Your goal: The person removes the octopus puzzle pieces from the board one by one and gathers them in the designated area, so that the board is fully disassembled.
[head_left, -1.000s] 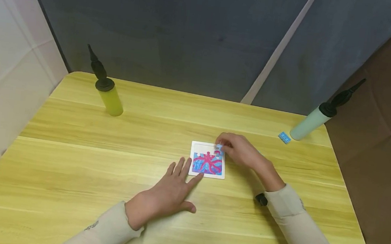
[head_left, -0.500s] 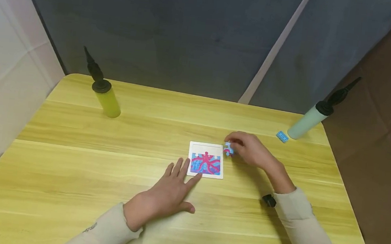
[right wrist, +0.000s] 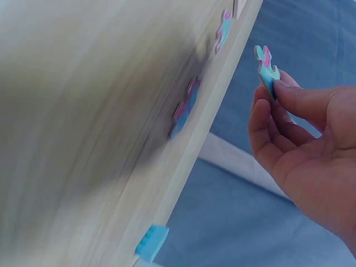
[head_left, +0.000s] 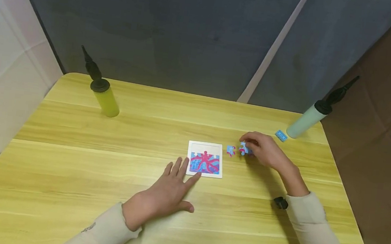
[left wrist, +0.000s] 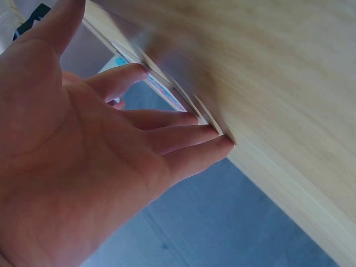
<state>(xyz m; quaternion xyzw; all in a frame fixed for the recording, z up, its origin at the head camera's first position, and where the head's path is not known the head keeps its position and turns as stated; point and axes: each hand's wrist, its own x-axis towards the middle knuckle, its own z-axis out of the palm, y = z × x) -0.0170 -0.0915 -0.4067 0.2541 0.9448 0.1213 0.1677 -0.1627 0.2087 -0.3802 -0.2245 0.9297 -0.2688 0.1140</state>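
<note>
In the head view a white square puzzle tray (head_left: 191,147) lies on the table, its lower part filled with a pink octopus picture and its upper strip bare white. My left hand (head_left: 165,197) lies flat with spread, straight fingers, the fingertips touching the tray's left and lower edges. To the tray's right is a loose jigsaw piece (head_left: 231,151), blue and pink. Beyond it my right hand (head_left: 265,151) pinches another jigsaw piece (right wrist: 266,72) between thumb and fingers, raised above the table. The right wrist view shows a second loose piece (right wrist: 185,108) on the table below that hand.
A small blue block (head_left: 281,136) lies at the back right, beside a pale green hand pump (head_left: 306,121) with a black nozzle. A yellow-green pump (head_left: 107,101) stands at the back left. Dark cloth (head_left: 154,34) hangs behind the table.
My right hand has moved right, from the tray's upper right corner to beyond its side. A loose piece now shows on the table between them. My left hand stays at the tray.
</note>
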